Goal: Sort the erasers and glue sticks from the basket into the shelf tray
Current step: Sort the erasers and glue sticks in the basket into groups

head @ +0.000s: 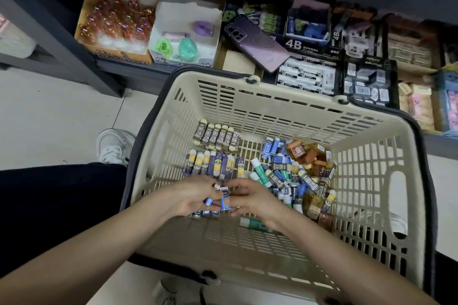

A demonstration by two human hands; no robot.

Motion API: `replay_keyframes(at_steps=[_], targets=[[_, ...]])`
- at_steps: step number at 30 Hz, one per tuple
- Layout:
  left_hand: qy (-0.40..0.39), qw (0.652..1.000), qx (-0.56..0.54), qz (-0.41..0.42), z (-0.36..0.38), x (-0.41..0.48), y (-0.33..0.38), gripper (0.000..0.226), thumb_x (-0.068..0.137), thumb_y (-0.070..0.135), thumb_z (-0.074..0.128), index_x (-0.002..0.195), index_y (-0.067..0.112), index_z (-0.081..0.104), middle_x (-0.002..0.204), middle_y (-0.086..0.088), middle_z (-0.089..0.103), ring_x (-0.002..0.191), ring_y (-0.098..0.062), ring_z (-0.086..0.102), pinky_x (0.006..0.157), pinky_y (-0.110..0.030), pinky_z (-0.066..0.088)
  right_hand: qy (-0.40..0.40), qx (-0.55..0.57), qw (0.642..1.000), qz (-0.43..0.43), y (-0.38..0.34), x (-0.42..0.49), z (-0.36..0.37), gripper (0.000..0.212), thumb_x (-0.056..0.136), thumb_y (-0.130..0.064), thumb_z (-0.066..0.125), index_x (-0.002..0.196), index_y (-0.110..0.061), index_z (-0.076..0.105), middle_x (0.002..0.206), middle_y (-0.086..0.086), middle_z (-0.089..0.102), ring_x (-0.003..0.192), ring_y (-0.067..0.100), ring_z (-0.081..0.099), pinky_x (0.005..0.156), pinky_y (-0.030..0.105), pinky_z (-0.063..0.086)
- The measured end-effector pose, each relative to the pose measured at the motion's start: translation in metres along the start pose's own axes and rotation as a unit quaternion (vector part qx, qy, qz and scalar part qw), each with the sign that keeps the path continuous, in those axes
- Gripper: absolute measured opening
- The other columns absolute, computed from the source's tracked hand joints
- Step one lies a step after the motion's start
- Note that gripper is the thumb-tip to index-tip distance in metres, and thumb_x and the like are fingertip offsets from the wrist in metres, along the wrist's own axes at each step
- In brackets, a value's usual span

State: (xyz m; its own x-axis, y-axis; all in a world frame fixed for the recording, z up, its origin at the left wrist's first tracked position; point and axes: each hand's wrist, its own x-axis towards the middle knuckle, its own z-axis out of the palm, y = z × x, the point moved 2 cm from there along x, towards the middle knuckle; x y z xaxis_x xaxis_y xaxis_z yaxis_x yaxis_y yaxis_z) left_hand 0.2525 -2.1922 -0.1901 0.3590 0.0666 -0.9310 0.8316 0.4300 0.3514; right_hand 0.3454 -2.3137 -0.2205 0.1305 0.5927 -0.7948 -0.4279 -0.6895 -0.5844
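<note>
Beige basket [285,96]: erasers [218,137], glue sticks [257,166]; left hand [193,197], right hand [251,199] pinch blue erasers [224,202].

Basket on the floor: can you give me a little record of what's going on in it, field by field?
basket: beige, slotted plastic
left hand: holds small blue erasers
right hand: fingers pinch the same blue erasers
rows: 2B erasers at the back, yellow-blue erasers nearer
loose pile: mixed, right side
glue stick: green, by the right wrist
</note>
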Motion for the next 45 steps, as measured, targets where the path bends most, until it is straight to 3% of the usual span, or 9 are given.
replay_keyframes(at_steps=[7, 12, 16, 22, 29, 33, 35, 39, 45], targets=[[0.154, 0.952, 0.229, 0.133, -0.013, -0.004, -0.003, 0.033, 0.085, 0.018, 0.07, 0.108, 0.002, 0.052, 0.1, -0.013, 0.061, 0.081, -0.03, 0.068, 0.075, -0.043, 0.057, 0.088, -0.152, 0.982, 0.067, 0.03, 0.034, -0.01, 0.035, 0.082, 0.0, 0.069, 0.113, -0.008, 0.055, 0.088, 0.011, 0.063, 0.047, 0.01, 0.058, 0.045, 0.02, 0.046], [0.151, 0.941, 0.219, 0.207, -0.013, -0.012, 0.001, 0.027, 0.074, 0.014, 0.081, 0.077, 0.02, 0.054, 0.081, -0.002, 0.062, 0.076, -0.017, 0.06, 0.072, -0.03, 0.053, 0.061, -0.245, 0.966, 0.048, 0.038, 0.052, 0.0, 0.029, 0.086, 0.005, 0.062, 0.113, -0.004, 0.06, 0.083, 0.005, 0.057, 0.047, 0.013, 0.058, 0.047, 0.023, 0.049], [0.16, 0.933, 0.227, 0.228, -0.014, -0.02, 0.005, 0.029, 0.074, 0.014, 0.08, 0.1, 0.017, 0.068, 0.089, 0.001, 0.065, 0.087, -0.009, 0.059, 0.064, 0.001, 0.036, 0.075, -0.319, 0.945, 0.011, 0.042, 0.049, -0.008, 0.024, 0.086, -0.003, 0.066, 0.109, -0.007, 0.066, 0.085, 0.002, 0.06, 0.052, 0.008, 0.055, 0.053, 0.022, 0.049], [0.123, 0.931, 0.245, 0.243, -0.017, -0.027, 0.008, 0.029, 0.074, 0.003, 0.078, 0.097, 0.016, 0.067, 0.076, 0.01, 0.058, 0.071, 0.001, 0.053, 0.063, -0.001, 0.038, 0.039, -0.223, 0.973, 0.04, 0.031, 0.033, -0.007, 0.041, 0.085, 0.008, 0.06, 0.123, -0.005, 0.057, 0.086, 0.007, 0.065, 0.049, 0.008, 0.061, 0.047, 0.023, 0.051], [0.14, 0.918, 0.246, 0.278, -0.012, -0.027, 0.006, 0.027, 0.071, 0.008, 0.08, 0.089, 0.022, 0.065, 0.075, 0.011, 0.06, 0.071, -0.002, 0.056, 0.067, -0.011, 0.042, -0.008, 0.059, 0.997, -0.053, -0.031, -0.02, -0.005, 0.034, 0.084, -0.025, 0.064, 0.116, -0.014, 0.061, 0.092, 0.005, 0.07, 0.082, 0.022, 0.068, 0.066, 0.032, 0.057], [0.129, 0.898, 0.273, 0.319, -0.007, -0.034, 0.01, 0.027, 0.073, 0.011, 0.079, 0.093, 0.023, 0.065, 0.079, 0.009, 0.061, 0.076, -0.01, 0.059, 0.074, -0.024, 0.049, 0.035, 0.082, 0.993, -0.082, -0.035, -0.019, 0.004, 0.016, 0.087, -0.005, 0.063, 0.103, -0.003, 0.065, 0.089, 0.009, 0.069, 0.069, 0.018, 0.065, 0.057, 0.026, 0.055], [0.168, 0.841, 0.338, 0.387, -0.013, -0.045, 0.015, 0.028, 0.076, 0.01, 0.076, 0.102, 0.016, 0.069, 0.089, 0.005, 0.063, 0.082, -0.011, 0.058, 0.081, -0.03, 0.05, 0.04, 0.091, 0.993, -0.063, -0.029, -0.012, -0.001, 0.016, 0.086, 0.001, 0.062, 0.1, -0.004, 0.067, 0.089, 0.008, 0.069, 0.066, 0.016, 0.064, 0.058, 0.024, 0.054], [0.394, 0.606, 0.429, 0.542, -0.041, -0.077, 0.025, 0.023, 0.071, 0.004, 0.07, 0.093, 0.007, 0.072, 0.1, -0.01, 0.065, 0.094, -0.028, 0.056, 0.087, -0.042, 0.042, 0.053, -0.071, 0.996, -0.011, -0.003, 0.01, -0.003, 0.026, 0.085, 0.011, 0.059, 0.106, -0.001, 0.066, 0.107, 0.006, 0.061, 0.067, 0.013, 0.063, 0.063, 0.021, 0.057], [0.471, 0.578, 0.512, 0.426, -0.056, -0.086, -0.001, 0.044, 0.07, 0.014, 0.057, 0.113, 0.008, 0.065, 0.131, -0.024, 0.05, 0.125, -0.044, 0.042, 0.107, -0.057, 0.025, 0.046, -0.164, 0.985, -0.014, 0.016, 0.033, 0.017, 0.048, 0.082, 0.015, 0.058, 0.127, -0.003, 0.054, 0.111, 0.009, 0.056, 0.078, 0.02, 0.064, 0.074, 0.03, 0.059]])
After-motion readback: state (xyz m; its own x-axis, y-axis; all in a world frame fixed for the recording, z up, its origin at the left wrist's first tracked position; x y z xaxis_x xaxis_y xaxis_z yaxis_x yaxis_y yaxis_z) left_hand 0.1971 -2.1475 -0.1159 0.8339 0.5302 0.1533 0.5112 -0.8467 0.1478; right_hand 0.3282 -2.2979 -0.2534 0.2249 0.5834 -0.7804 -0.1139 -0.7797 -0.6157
